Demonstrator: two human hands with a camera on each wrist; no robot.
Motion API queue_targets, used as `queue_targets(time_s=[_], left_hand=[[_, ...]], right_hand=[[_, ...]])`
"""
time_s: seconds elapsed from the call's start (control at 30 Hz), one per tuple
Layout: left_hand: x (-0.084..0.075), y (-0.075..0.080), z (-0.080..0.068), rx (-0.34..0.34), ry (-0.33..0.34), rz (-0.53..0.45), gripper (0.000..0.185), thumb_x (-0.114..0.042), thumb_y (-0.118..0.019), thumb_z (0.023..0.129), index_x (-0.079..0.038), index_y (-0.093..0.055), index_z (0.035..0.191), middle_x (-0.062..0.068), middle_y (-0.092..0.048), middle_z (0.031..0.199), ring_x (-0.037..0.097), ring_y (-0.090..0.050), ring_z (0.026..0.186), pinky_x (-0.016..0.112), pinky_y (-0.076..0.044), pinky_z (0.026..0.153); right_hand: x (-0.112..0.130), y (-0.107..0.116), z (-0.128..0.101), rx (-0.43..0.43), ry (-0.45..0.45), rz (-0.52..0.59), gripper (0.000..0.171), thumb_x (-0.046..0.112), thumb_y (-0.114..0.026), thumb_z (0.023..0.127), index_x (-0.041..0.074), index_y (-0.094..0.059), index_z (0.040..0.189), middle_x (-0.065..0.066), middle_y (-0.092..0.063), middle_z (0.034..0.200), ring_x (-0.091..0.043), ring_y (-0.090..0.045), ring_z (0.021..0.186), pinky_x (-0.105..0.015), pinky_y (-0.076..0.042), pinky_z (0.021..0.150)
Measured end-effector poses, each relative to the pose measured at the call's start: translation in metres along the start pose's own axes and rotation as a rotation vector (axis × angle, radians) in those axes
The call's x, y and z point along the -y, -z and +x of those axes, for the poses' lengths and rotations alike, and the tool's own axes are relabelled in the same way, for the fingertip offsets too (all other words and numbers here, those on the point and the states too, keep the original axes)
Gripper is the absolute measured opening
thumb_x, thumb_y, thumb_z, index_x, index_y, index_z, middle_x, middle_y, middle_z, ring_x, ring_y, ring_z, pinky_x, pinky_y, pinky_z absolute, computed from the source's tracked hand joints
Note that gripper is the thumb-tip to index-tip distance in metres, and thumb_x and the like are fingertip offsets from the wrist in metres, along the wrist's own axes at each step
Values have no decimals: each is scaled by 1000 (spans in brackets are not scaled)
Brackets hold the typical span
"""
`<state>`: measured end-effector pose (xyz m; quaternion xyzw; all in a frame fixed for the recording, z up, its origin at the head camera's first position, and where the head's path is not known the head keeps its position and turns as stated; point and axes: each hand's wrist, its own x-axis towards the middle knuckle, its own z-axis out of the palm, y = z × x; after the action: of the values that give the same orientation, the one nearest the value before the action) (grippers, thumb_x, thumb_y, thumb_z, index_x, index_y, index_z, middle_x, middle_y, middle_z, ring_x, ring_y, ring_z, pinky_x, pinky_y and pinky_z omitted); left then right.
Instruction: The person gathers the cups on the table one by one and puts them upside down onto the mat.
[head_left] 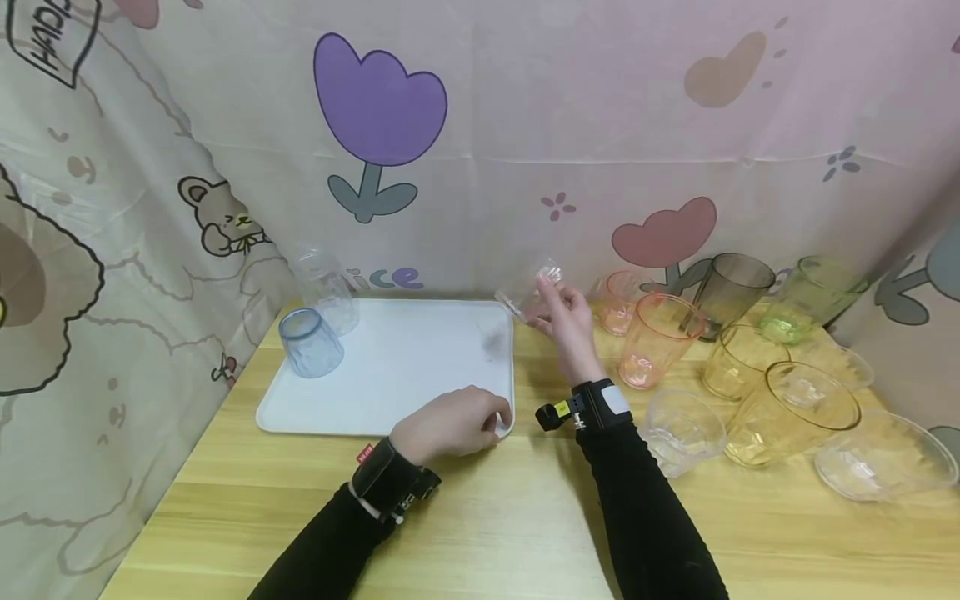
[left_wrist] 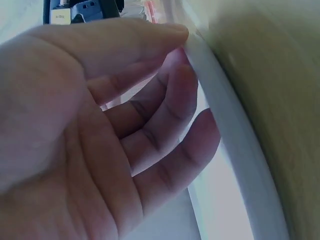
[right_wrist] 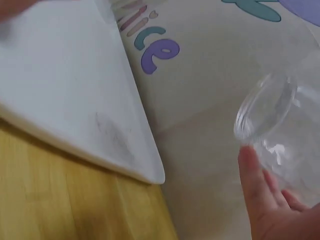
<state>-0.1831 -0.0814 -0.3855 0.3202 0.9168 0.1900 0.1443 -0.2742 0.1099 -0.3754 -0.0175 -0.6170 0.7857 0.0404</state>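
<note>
A clear cup point(head_left: 525, 292) is in my right hand point(head_left: 566, 325), raised beside the tray's far right corner. The right wrist view shows this cup point(right_wrist: 267, 125) tilted, with fingers point(right_wrist: 257, 182) along its side. My left hand point(head_left: 457, 421) lies at the front right corner of the white tray point(head_left: 420, 358), its fingers loosely bent. In the left wrist view the fingertips are right at the tray rim point(left_wrist: 240, 120), and nothing shows inside the palm. On the tray's left side stand an upside-down blue cup point(head_left: 311, 346) and, behind it, a clear cup point(head_left: 330, 292).
On the right of the wooden table point(head_left: 480, 525) stand several cups: orange point(head_left: 652, 350), small pink-orange point(head_left: 618, 308), grey point(head_left: 731, 292), green point(head_left: 806, 300), amber point(head_left: 787, 417) and clear point(head_left: 682, 433). A clear bowl point(head_left: 885, 458) sits at far right. A printed curtain point(head_left: 525, 108) hangs behind.
</note>
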Motion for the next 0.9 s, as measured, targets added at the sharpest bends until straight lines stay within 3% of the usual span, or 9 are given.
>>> queue_targets(time_s=[0.17,0.33,0.47,0.6,0.8,0.9], left_hand=[[1,9,-1,-99,17,-5,17,-17,-70,96,-12,-73,113,-6,-66,93,10,-58,81,29,-51,75],[4,21,-5,-333,18,18,18,-24,-72,98,-13,-72,113,-7,-59,88,9,-54,75,27,-49,66],[7,28,-7,-548,21,-1,14,-30,-72,98,-17,-70,102,-7,-54,85,9,-49,71,26,-45,60],[9,33,-10,-728,57,-38,24,-35,-72,98,-13,-64,95,-2,-54,84,14,-50,71,29,-43,56],[10,33,-11,-839,179,-148,52,-43,-77,92,-5,-49,113,9,-53,103,20,-55,80,31,-46,58],[10,32,-11,-884,166,-186,68,-42,-81,89,-4,-40,127,13,-50,117,24,-58,90,33,-49,60]], right_hand=[[3,-5,-4,125,-32,58,58,46,-67,100,3,-48,133,-16,-55,131,-18,-66,92,-36,-59,94],[7,-10,-8,233,-34,86,58,42,-66,100,2,-46,137,-19,-54,133,-24,-67,101,-39,-58,95],[11,-15,-13,299,-36,57,70,43,-65,100,-2,-41,147,-19,-54,137,-25,-66,108,-37,-58,95],[12,-19,-17,354,-38,43,68,40,-64,101,-1,-41,149,-20,-55,137,-25,-67,108,-37,-59,94],[10,-22,-21,403,-54,66,68,37,-59,102,2,-37,155,-20,-55,141,-21,-69,105,-35,-60,90],[9,-23,-22,413,-59,80,69,39,-60,101,3,-37,156,-18,-55,142,-20,-69,106,-34,-61,89]])
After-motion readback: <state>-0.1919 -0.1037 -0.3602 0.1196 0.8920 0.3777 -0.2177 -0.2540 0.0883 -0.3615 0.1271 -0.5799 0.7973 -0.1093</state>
